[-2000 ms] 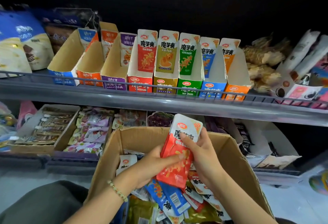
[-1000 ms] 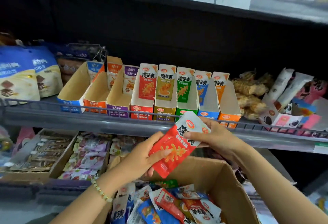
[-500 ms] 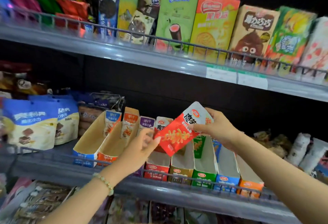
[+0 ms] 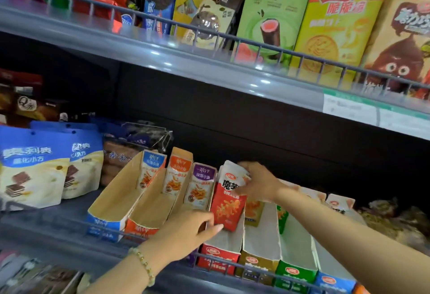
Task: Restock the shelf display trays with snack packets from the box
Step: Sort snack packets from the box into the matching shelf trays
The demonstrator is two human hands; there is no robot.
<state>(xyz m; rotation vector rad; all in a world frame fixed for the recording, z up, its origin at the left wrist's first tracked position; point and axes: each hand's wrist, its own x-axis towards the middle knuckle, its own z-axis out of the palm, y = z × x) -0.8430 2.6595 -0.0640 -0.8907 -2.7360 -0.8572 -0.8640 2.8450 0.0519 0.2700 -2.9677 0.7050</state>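
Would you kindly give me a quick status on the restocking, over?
Right hand grips red-and-white snack packet by its top. Left hand open, at its bottom edge. Packet upright inside red-fronted cardboard tray. Nothing seen blocking.

The red packet [image 4: 229, 203] has come up out of the box and now stands in the red-fronted tray [image 4: 221, 255]. The right hand [image 4: 258, 182] has moved to grip its top, and the left hand [image 4: 186, 233] has let go, fingers straight at its lower corner.

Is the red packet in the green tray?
No, the right hand holds the red packet upright in the red-fronted tray, two trays left of the green tray.
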